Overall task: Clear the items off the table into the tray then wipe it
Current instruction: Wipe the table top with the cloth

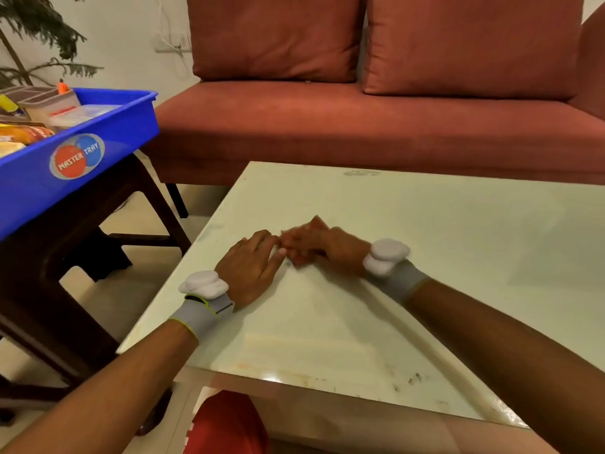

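Note:
The pale glass-topped table (425, 240) carries nothing but my two hands. My left hand (252, 267) lies flat on it with the fingers spread, holding nothing, fingertips touching my right hand. My right hand (327, 249) is blurred and closed over a small reddish-brown cloth (316, 222), pressed to the tabletop near the middle. Only the cloth's edges show around the fingers. The blue tray (108, 132), labelled "Master Tray", stands at the left on a dark wooden stool (75, 231). It holds plastic containers (49, 99) and snack packets (23, 134).
A rust-red sofa (360, 126) with two cushions runs along the table's far side. A plant (36, 34) stands at the back left. Smudges mark the table's near edge (409, 378). A red object (226, 424) shows below the near edge. There is floor between stool and table.

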`<state>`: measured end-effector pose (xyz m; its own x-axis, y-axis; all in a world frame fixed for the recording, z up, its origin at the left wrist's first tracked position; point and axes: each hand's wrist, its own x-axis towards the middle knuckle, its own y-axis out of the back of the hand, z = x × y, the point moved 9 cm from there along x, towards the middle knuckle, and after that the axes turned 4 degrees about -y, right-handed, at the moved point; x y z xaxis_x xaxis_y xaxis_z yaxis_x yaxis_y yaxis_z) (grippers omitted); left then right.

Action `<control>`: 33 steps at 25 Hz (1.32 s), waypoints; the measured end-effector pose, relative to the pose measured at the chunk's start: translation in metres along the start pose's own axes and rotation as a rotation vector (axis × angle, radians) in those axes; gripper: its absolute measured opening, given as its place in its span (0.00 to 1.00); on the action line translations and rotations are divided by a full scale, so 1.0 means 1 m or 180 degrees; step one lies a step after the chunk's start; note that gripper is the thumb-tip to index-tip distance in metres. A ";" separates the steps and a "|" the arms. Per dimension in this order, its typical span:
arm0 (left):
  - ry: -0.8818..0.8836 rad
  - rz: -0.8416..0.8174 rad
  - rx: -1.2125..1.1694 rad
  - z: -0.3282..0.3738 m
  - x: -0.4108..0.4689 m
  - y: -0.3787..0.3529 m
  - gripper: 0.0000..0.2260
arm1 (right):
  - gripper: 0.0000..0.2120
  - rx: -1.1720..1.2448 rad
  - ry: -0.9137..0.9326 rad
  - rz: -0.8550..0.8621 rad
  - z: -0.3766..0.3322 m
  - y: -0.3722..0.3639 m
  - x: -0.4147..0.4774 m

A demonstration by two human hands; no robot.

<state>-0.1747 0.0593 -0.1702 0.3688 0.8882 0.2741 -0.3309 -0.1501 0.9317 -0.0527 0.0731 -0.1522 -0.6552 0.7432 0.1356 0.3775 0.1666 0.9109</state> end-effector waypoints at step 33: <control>0.0454 -0.0029 -0.0097 -0.045 0.126 -0.032 0.24 | 0.14 0.0027 -0.0523 0.0381 0.099 0.034 0.108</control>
<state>-0.1569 0.1956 -0.1764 0.2454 0.9425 0.2269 -0.3551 -0.1304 0.9257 -0.0457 0.2235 -0.1455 -0.4899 0.8537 0.1767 0.4523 0.0756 0.8887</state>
